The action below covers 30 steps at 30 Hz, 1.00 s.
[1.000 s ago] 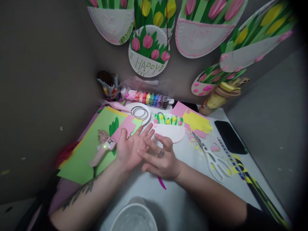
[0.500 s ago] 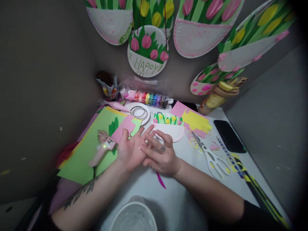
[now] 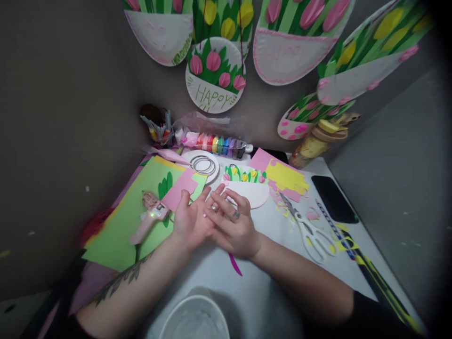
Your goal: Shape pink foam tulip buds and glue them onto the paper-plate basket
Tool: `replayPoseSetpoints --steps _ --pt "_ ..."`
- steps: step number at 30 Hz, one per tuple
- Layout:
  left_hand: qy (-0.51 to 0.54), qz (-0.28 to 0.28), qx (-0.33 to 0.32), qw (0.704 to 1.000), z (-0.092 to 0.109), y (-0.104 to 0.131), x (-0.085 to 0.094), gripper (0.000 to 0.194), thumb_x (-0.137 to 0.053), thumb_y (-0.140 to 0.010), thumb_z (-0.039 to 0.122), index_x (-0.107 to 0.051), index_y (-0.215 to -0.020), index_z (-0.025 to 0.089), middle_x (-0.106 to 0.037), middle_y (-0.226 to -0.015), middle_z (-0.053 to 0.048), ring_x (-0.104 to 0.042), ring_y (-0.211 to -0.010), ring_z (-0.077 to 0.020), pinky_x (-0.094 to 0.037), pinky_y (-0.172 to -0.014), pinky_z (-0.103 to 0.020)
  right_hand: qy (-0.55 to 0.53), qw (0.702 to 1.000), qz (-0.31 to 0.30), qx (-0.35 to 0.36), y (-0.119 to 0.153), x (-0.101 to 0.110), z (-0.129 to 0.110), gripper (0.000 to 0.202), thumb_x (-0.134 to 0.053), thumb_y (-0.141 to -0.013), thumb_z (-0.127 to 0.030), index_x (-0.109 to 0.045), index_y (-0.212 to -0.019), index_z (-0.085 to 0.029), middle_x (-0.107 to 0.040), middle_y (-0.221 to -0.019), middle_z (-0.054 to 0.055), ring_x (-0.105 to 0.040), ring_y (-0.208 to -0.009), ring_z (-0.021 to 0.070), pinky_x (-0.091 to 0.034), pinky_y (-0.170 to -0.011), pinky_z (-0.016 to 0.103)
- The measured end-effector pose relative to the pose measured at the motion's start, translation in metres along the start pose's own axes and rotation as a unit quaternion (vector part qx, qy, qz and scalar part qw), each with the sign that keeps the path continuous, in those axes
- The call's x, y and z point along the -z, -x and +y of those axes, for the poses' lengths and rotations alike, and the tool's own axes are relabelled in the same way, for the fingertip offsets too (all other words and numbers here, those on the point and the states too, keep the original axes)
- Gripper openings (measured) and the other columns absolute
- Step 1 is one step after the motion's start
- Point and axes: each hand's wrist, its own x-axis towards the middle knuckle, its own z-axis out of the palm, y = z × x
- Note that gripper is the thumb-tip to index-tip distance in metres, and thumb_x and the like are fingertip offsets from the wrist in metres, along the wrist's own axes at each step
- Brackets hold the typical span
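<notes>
Palm up and open, my left hand (image 3: 191,220) is held over the middle of the table with its thumb spread. Across its palm and fingers lies my right hand (image 3: 236,223), fingers stretched out and slightly apart. A tiny pale spot (image 3: 205,215) shows at a right fingertip against the left palm; whether it is a bit of material or a nail I cannot tell. Just beyond the hands lies a half-white paper plate (image 3: 250,194) with small pink and yellow paper tulips. Below the hands is a magenta strip (image 3: 235,265).
Left: a pink glue gun (image 3: 150,221) on green paper (image 3: 116,235). Right: white-handled scissors (image 3: 310,233), yellow paper (image 3: 287,176), a phone (image 3: 334,199). Near edge: a white bowl (image 3: 194,320). Behind: coloured clay pots (image 3: 221,143), a tape roll (image 3: 205,165), a tumbler (image 3: 318,143), hanging tulip plates (image 3: 216,92).
My right fingers have shifted slightly against the left palm, and the right thumb is now tucked lower out of sight. The whole view has moved a little.
</notes>
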Motion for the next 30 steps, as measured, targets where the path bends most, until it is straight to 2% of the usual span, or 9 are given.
replayPoseSetpoints --steps 6,10,13,17,21,25,28,30 --pt "0.000 -0.019 0.006 1.000 -0.0017 0.0005 0.0001 0.074 -0.026 -0.092 0.063 -0.025 -0.150 0.016 -0.049 -0.143 -0.019 -0.049 -0.130 -0.0298 -0.044 -0.102 -0.049 -0.030 0.999 0.011 -0.008 -0.0001 0.0048 0.0001 0.031 -0.060 -0.086 -0.034 -0.068 -0.113 -0.021 -0.058 -0.135 0.010 -0.040 -0.130 0.0308 -0.041 -0.101 0.048" --pt "-0.012 -0.024 0.002 1.000 -0.0015 0.0002 0.0013 0.077 -0.023 -0.091 0.066 -0.026 -0.150 0.015 -0.050 -0.142 -0.018 -0.049 -0.130 -0.0288 -0.046 -0.098 -0.043 -0.025 0.999 -0.023 -0.001 -0.0003 0.0044 -0.0017 0.033 -0.061 -0.085 -0.037 -0.069 -0.114 -0.024 -0.050 -0.143 0.009 -0.035 -0.133 0.0331 -0.038 -0.103 0.051" --pt "-0.013 -0.025 0.001 1.000 -0.0017 0.0011 0.0010 0.078 -0.023 -0.091 0.067 -0.027 -0.150 0.016 -0.048 -0.144 -0.018 -0.047 -0.132 -0.0299 -0.044 -0.101 -0.045 -0.019 0.999 -0.024 -0.012 -0.0004 0.0028 -0.0025 0.032 -0.060 -0.085 -0.038 -0.070 -0.111 -0.022 -0.049 -0.144 0.011 -0.034 -0.134 0.0341 -0.037 -0.104 0.051" --pt "-0.011 -0.048 0.022 0.999 -0.0025 0.0020 0.0027 0.076 -0.024 -0.091 0.067 -0.028 -0.150 0.019 -0.044 -0.147 -0.016 -0.044 -0.134 -0.0306 -0.042 -0.103 -0.048 -0.029 0.999 -0.023 0.016 -0.0012 0.0021 -0.0026 0.031 -0.056 -0.087 -0.044 -0.072 -0.108 -0.026 -0.054 -0.139 0.007 -0.035 -0.133 0.0325 -0.039 -0.102 0.050" --pt "-0.020 -0.058 0.042 0.997 -0.0014 0.0019 0.0044 0.080 -0.024 -0.088 0.070 -0.030 -0.149 0.018 -0.041 -0.149 -0.018 -0.042 -0.135 -0.0319 -0.039 -0.105 -0.049 0.018 0.999 -0.030 -0.021 -0.0023 0.0031 -0.0020 0.033 -0.052 -0.089 -0.040 -0.071 -0.112 -0.026 -0.055 -0.139 0.008 -0.033 -0.135 0.0324 -0.040 -0.100 0.049" --pt "-0.016 -0.065 0.019 0.998 -0.0004 0.0026 0.0016 0.081 -0.024 -0.088 0.071 -0.030 -0.149 0.019 -0.043 -0.149 -0.016 -0.040 -0.137 -0.0310 -0.037 -0.107 -0.049 -0.002 0.999 -0.024 0.031 -0.0013 0.0014 -0.0017 0.032 -0.051 -0.091 -0.046 -0.071 -0.109 -0.030 -0.059 -0.135 0.003 -0.035 -0.135 0.0304 -0.036 -0.102 0.048" --pt "-0.018 -0.045 0.030 0.998 -0.0007 0.0032 -0.0006 0.081 -0.023 -0.089 0.070 -0.029 -0.150 0.016 -0.042 -0.149 -0.018 -0.039 -0.137 -0.0323 -0.036 -0.108 -0.051 0.027 0.999 -0.037 -0.006 0.0002 -0.0004 -0.0003 0.034 -0.055 -0.089 -0.046 -0.068 -0.116 -0.030 -0.054 -0.141 0.005 -0.029 -0.139 0.0327 -0.031 -0.104 0.051" --pt "-0.015 -0.052 0.025 0.998 -0.0009 0.0033 -0.0014 0.081 -0.023 -0.089 0.070 -0.029 -0.150 0.018 -0.041 -0.149 -0.018 -0.039 -0.137 -0.0327 -0.035 -0.108 -0.053 0.033 0.999 -0.036 -0.002 0.0010 -0.0006 0.0007 0.034 -0.060 -0.086 -0.045 -0.069 -0.114 -0.030 -0.053 -0.142 0.005 -0.028 -0.139 0.0325 -0.031 -0.105 0.050"
